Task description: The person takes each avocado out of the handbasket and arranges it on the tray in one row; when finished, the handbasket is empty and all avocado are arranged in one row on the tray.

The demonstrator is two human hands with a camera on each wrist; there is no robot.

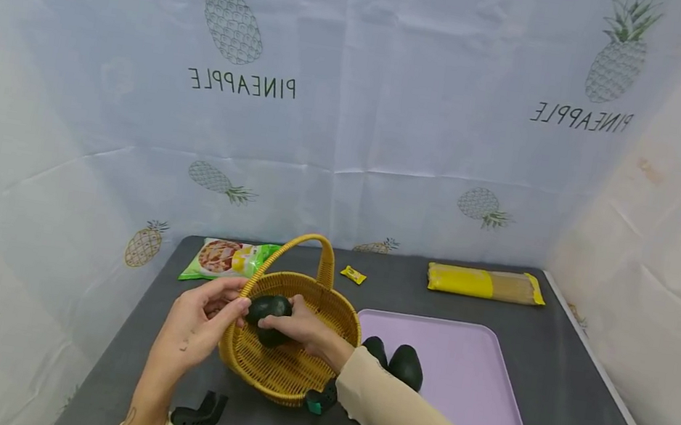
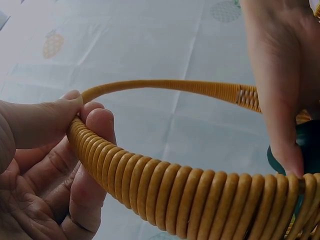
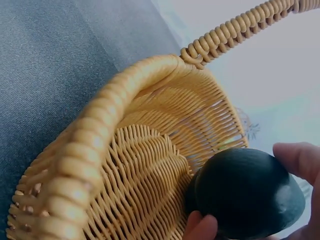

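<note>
A yellow woven basket with an arched handle stands on the dark table. My left hand pinches that handle low on its left side, thumb against fingertips. Inside the basket, my right hand grips a dark green avocado near the left wall. Another avocado shows just below it, partly covered by the right hand. Two more avocados, one in front and one behind, lie at the left side of the lilac tray, the rear one partly hidden by the sleeve.
Behind the basket lie a green food packet and a small yellow wrapped sweet. A long yellow packet rests at the back right. Pineapple-printed cloth hangs around the table's back and sides.
</note>
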